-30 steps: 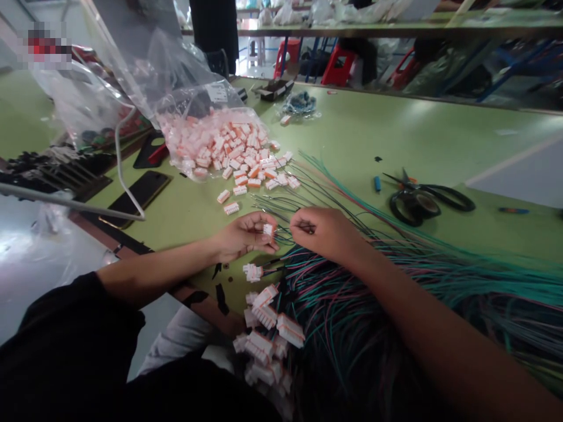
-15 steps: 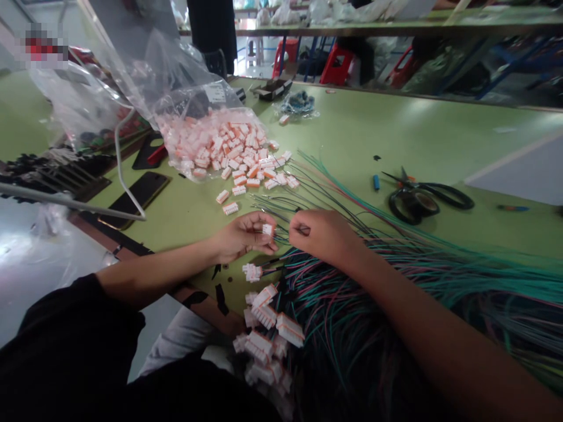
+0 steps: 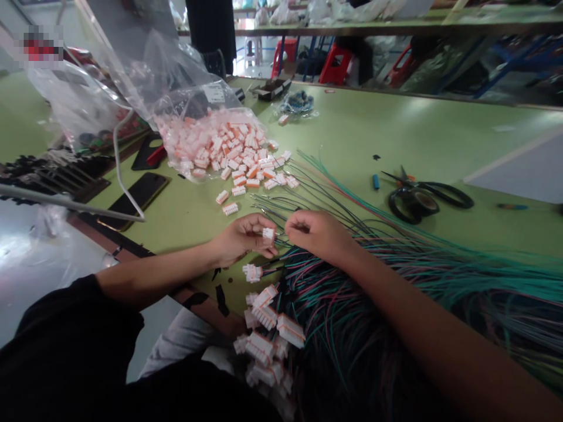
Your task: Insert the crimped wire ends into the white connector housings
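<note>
Between the thumb and fingers of my left hand (image 3: 246, 237) is a white and orange connector housing (image 3: 268, 235). Just right of it, my right hand (image 3: 310, 230) is closed in a pinch on a thin wire (image 3: 282, 234) whose end points at the housing. Whether the wire tip is inside the housing I cannot tell. Below my hands lie wired connectors (image 3: 264, 346) in a cluster, joined to a thick bundle of green, pink and black wires (image 3: 396, 269). Several loose wire ends (image 3: 264, 202) with metal tips lie just beyond my fingers.
A clear bag (image 3: 189, 117) spills loose connector housings (image 3: 237, 146) onto the green table (image 3: 352, 129). Scissors (image 3: 413, 196) lie at the right by a blue piece (image 3: 375, 181). A phone (image 3: 134, 201) rests at the left near a metal rod frame (image 3: 118, 146).
My right hand has shifted slightly left towards the connector housing, its fingers turning a little. My left hand holds the housing in nearly the same place.
</note>
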Demonstrator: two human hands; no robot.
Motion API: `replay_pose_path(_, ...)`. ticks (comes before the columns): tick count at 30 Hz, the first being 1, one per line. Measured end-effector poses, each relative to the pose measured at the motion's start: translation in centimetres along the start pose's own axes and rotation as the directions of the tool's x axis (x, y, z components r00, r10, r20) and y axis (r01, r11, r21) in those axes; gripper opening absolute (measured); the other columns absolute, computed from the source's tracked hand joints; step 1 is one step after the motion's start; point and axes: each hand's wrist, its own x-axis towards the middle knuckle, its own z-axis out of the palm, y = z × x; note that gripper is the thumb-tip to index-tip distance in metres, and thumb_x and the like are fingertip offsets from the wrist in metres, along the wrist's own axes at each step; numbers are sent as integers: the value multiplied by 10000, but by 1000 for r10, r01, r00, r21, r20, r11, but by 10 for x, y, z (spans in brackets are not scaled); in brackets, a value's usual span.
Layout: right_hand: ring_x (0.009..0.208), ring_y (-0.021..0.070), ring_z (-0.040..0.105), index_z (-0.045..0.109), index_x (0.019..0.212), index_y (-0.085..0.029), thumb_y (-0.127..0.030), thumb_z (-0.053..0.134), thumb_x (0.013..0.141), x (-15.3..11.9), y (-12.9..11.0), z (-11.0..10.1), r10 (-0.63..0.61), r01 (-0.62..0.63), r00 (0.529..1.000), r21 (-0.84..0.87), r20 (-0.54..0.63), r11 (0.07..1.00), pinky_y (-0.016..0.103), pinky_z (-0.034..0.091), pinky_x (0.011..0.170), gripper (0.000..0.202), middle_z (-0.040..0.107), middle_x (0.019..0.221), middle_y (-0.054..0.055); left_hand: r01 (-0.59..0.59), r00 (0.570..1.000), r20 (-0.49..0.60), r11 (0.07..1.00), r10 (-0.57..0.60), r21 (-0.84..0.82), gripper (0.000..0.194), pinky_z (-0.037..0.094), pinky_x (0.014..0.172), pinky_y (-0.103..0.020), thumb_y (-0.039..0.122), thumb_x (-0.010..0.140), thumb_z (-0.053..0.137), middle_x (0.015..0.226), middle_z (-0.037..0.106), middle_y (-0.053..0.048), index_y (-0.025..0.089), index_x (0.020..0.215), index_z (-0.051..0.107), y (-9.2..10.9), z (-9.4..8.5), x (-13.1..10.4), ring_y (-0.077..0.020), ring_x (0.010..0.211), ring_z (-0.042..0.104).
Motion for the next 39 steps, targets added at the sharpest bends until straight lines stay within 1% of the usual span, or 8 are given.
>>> replay_pose_path(5, 516, 85, 407, 557, 577, -187, -208, 502, 655, -2, -2, -5, -113, 125, 989, -130, 95, 984, 232, 307, 552, 98, 504, 531, -30, -6, 999, 41, 1000, 5, 25, 263, 524, 532, -206, 113, 648, 719, 614, 667, 23, 163, 838, 544, 4, 3, -6, -118, 576, 666)
replay_pose_path(8, 509, 81, 375, 518, 545, -186, -169, 482, 632, -3, 0, -2, -183, 202, 977, -197, 109, 959, 231, 280, 538, 96, 470, 513, -34, 5, 998, 60, 999, -9, 53, 260, 528, 545, -207, 121, 665, 721, 625, 670, 25, 163, 828, 523, 2, 4, -10, -116, 590, 671)
replay_pose_path(11, 497, 75, 354, 506, 542, -182, -159, 460, 621, -3, 2, 2, -216, 231, 972, -190, 98, 954, 226, 271, 533, 94, 455, 502, -39, 29, 999, 46, 999, -30, 28, 292, 530, 548, -210, 167, 674, 732, 628, 670, 26, 156, 854, 502, -1, 3, -12, -121, 602, 677)
replay_pose_path(17, 496, 72, 377, 519, 554, -178, -173, 455, 621, -5, 0, 6, -210, 218, 976, -160, 65, 963, 221, 281, 530, 93, 479, 505, -34, 57, 997, 49, 998, -56, -32, 313, 533, 580, -217, 173, 659, 741, 638, 670, 29, 152, 847, 491, -3, 2, -11, -120, 621, 679)
replay_pose_path(26, 488, 69, 399, 548, 571, -178, -196, 482, 633, -6, -2, 10, -164, 165, 986, -44, 7, 985, 219, 314, 535, 93, 500, 500, -38, 24, 999, 26, 1000, -24, 4, 288, 526, 615, -229, 179, 639, 754, 639, 669, 33, 157, 814, 525, -2, 4, -10, -111, 629, 669)
replay_pose_path(31, 492, 69, 392, 547, 576, -177, -191, 481, 634, -5, -1, 11, -185, 182, 982, -103, -24, 978, 220, 303, 531, 89, 504, 507, -35, 44, 999, 25, 998, -43, -38, 334, 525, 575, -215, 179, 611, 772, 629, 672, 36, 157, 840, 530, -1, 2, -9, -118, 612, 672)
replay_pose_path(35, 507, 69, 413, 569, 591, -172, -195, 488, 637, -5, -1, 11, -186, 186, 983, -59, 5, 981, 218, 309, 545, 96, 537, 535, -28, 79, 995, 58, 997, -79, 2, 300, 527, 570, -217, 159, 636, 751, 628, 683, 16, 148, 846, 538, 1, 3, -11, -117, 597, 668)
replay_pose_path(39, 529, 75, 430, 574, 591, -169, -207, 495, 655, -6, 0, 13, -156, 157, 987, -74, 28, 985, 226, 297, 552, 108, 554, 558, -18, 57, 998, 39, 998, -59, 38, 273, 531, 579, -221, 159, 641, 749, 635, 687, 11, 141, 824, 547, 0, 4, -11, -116, 595, 667)
